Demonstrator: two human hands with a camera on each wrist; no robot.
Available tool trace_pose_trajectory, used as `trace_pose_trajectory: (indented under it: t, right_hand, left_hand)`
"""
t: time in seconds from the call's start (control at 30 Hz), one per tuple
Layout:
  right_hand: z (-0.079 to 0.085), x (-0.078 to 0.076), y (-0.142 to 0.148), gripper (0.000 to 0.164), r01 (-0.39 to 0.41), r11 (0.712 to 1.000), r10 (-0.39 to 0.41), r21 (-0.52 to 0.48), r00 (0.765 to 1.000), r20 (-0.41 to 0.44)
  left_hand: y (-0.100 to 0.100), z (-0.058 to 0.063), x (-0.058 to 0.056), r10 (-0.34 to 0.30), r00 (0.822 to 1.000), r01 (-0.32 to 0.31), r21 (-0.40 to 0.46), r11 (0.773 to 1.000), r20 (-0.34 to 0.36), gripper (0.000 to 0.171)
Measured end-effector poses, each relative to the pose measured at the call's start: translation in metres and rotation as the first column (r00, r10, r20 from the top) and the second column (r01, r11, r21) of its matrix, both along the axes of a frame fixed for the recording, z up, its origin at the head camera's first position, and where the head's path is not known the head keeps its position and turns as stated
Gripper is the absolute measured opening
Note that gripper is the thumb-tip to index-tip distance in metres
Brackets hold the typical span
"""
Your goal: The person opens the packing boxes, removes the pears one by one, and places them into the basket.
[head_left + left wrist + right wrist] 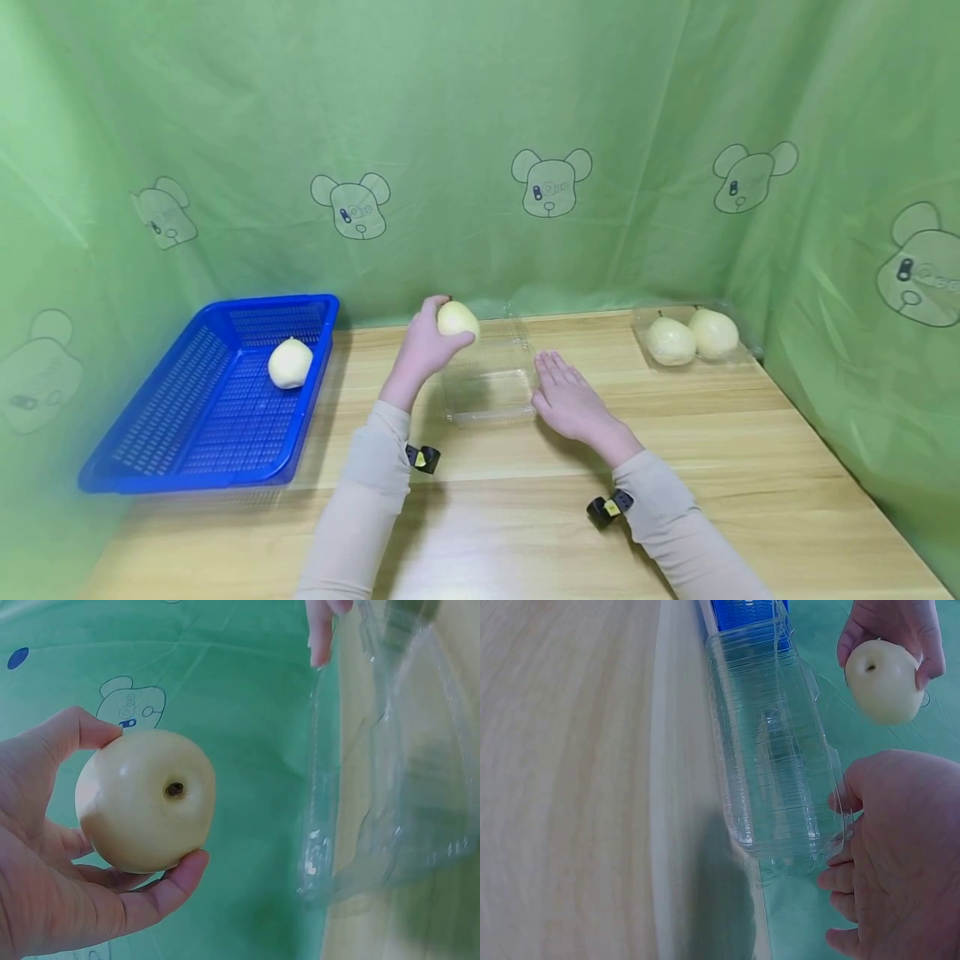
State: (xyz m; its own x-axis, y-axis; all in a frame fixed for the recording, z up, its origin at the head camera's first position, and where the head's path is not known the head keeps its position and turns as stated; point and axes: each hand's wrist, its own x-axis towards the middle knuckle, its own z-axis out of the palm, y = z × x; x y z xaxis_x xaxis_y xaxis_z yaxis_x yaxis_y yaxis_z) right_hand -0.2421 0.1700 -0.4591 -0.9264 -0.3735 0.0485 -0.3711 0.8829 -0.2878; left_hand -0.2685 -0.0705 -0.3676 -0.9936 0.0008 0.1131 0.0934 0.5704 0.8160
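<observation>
My left hand (pixel 426 348) grips a pale yellow pear (pixel 459 322) and holds it raised over the back left part of a clear plastic box (pixel 489 410). In the left wrist view, thumb and fingers wrap the sides of the pear (pixel 146 802), its stem end towards the camera. The clear box (pixel 769 742) stands on the table with its lid side towards the back. My right hand (pixel 573 404) is at the box's right side, fingers extended; in the right wrist view its thumb lies against the box's edge.
A blue plastic basket (pixel 202 479) stands at the left with one pear (pixel 290 363) inside. At the back right, two pears (pixel 671 342) sit in another clear container (pixel 642 321). A green curtain (pixel 450 125) encloses the wooden table (pixel 510 517) at the back and sides.
</observation>
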Motion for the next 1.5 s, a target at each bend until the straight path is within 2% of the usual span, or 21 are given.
trace_pose_trajectory:
  t: [0.47,0.77,1.5]
  right_hand:
    - [-0.001,-0.001,0.001,0.062,-0.002,1.000,0.002,0.000,1.000,-0.002]
    - [-0.002,-0.002,0.000,0.062,-0.005,1.000,0.005,0.004,1.000,0.000]
    - [0.001,-0.001,0.000,0.063,0.000,1.000,0.000,0.009,1.000,0.009]
  left_hand:
    - [-0.027,0.024,0.004,0.036,0.999,-0.039,-0.086,0.996,-0.038,0.077]
    - [-0.042,0.045,0.005,0.044,0.997,-0.052,-0.133,0.990,-0.063,0.077]
    - [-0.096,0.085,0.015,0.112,0.984,-0.138,-0.189,0.972,-0.141,0.079]
